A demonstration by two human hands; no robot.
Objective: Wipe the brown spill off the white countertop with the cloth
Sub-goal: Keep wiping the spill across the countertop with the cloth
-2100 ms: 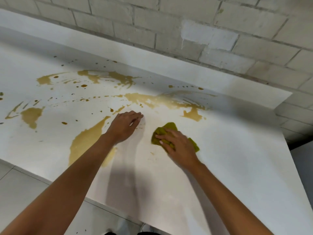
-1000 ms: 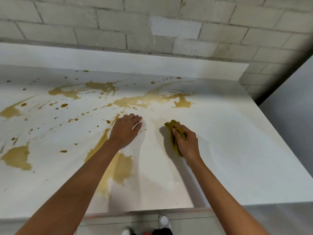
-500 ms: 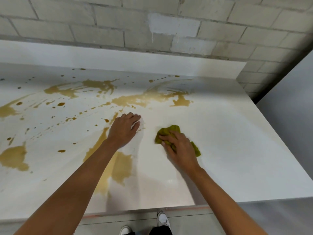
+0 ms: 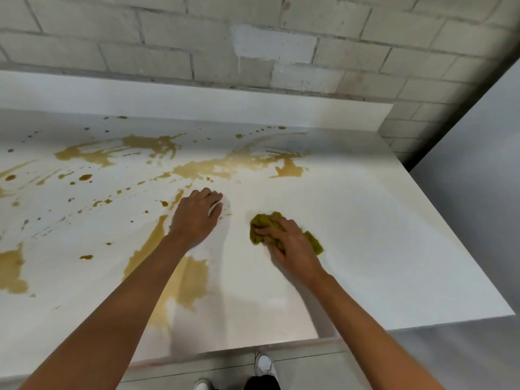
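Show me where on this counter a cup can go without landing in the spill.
Clean white countertop runs from the cloth under the right hand to the counter's right edge and front corner. A narrower bare lane lies between the two hands. Left of the left hand and along the back, brown spill crowds everything.

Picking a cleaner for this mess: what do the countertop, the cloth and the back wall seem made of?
The countertop looks like a smooth white slab, perhaps laminate: faint sheen, the spill pooling on top. The cloth seems soft olive-green fabric, crumpling under the right hand. The wall looks like matt pale masonry blocks with visible joints.
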